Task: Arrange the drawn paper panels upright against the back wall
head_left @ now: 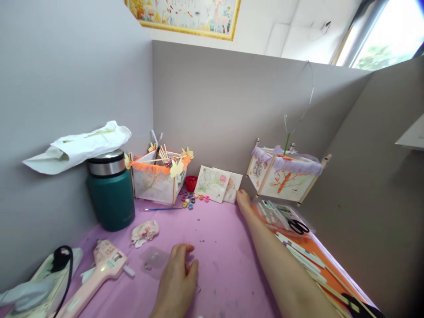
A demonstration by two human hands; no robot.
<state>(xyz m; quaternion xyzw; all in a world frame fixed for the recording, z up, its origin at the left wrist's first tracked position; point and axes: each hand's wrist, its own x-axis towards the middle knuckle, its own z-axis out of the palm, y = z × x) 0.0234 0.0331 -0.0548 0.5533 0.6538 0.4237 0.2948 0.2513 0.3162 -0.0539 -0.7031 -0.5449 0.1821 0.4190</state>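
My right hand [243, 199] reaches far forward, its fingers bent at the right edge of the rear painted card [236, 183]; the fingertips are partly hidden. A front painted card [212, 183], with green lines and a pink mark, overlaps it, and both lean on the grey partition. Near the front, my left hand [179, 276] rests over the purple tabletop with curled fingers, the thumb apart and nothing visible in it. A clear plastic piece [154, 261] lies just left of that hand. To the right of my right hand is a paper lantern [285, 174] with purple fringe.
At left stand a green thermos [112, 194] with crumpled paper [82, 145] on top and a pink glue gun [102, 269]. An orange-fringed paper lantern [154, 183] holds sticks. Paint pots [189, 201], scissors [298, 226] and markers [301, 249] lie about; grey partitions [232, 101] enclose the table.
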